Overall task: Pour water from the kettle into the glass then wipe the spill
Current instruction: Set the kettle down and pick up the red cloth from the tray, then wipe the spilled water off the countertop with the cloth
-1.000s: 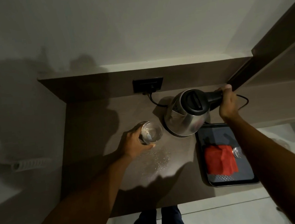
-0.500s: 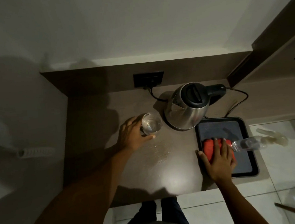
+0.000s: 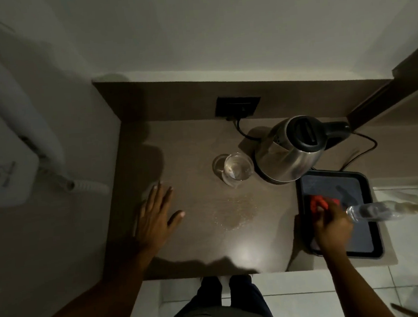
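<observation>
A steel kettle with a black lid and handle stands at the back right of the brown counter. Just left of it stands a clear glass holding water. In front of the glass a patch of spilled water glistens on the counter. My left hand lies flat and open on the counter's left side, apart from the glass. My right hand is closed on a red cloth over the black tray.
A clear plastic bottle lies on the tray's right side, poking over its edge. A black wall socket with the kettle's cord sits at the back. A white wall borders the counter's left. My legs stand at the front edge.
My left hand let go of the glass and moved left onto the counter, fingers spread. My right hand, flat on the red cloth half a second ago, has closed around it.
</observation>
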